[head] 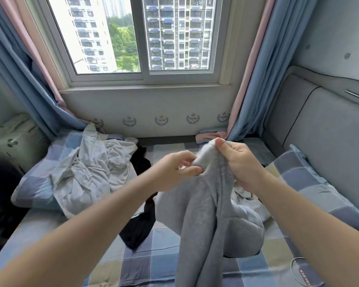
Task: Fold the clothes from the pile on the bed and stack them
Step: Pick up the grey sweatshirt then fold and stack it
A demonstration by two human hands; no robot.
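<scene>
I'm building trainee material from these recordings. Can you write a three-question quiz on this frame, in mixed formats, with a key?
1. True or false: the left hand and the right hand both pinch the top of the grey garment.
2. Which item lies on the bed just left of the grey one? A) a black garment B) a red towel C) a yellow sock
3. Fill in: the pale crumpled garment lies partly over a checked ____.
Key: 1 true; 2 A; 3 pillow.
</scene>
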